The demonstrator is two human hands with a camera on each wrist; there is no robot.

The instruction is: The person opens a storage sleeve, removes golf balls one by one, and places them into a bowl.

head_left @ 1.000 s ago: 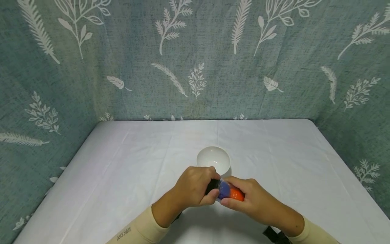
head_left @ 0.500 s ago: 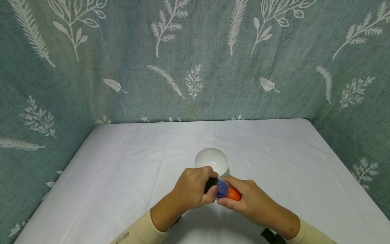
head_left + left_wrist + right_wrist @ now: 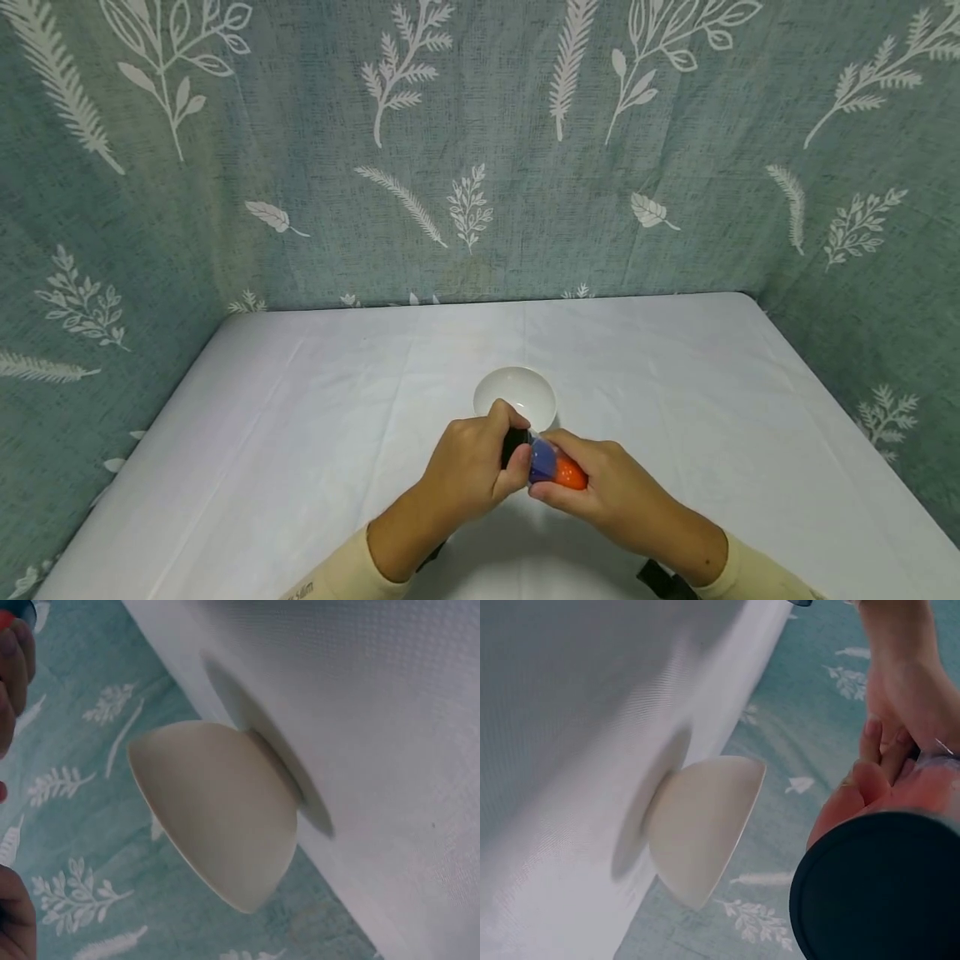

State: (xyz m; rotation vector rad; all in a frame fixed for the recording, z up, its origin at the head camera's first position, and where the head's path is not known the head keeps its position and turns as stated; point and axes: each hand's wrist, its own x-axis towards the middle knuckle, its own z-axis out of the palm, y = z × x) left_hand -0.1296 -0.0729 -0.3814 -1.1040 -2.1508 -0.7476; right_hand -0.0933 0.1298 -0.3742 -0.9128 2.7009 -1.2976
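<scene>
Both hands hold a small container (image 3: 570, 473) above the table, its clear wall showing bands of blue and orange. My left hand (image 3: 467, 467) grips the black cap (image 3: 513, 444) at one end between thumb and fingers. Around the body, near the orange part, curls my right hand (image 3: 611, 483). A dark round end (image 3: 877, 889) of the container fills the lower right of the right wrist view, with the left hand (image 3: 911, 697) beyond it. Just behind the hands stands a white bowl (image 3: 517, 392), upright on the table; fingers partly cover its near rim.
A white cloth covers the table (image 3: 337, 400). Behind and at the sides hangs a green curtain (image 3: 510, 275) with a white leaf pattern. Dark straps (image 3: 663, 579) show at the wrists.
The left hand has turned slightly on the cap, its knuckles now higher. The right hand keeps its grip on the container. The whole head view has shifted a little.
</scene>
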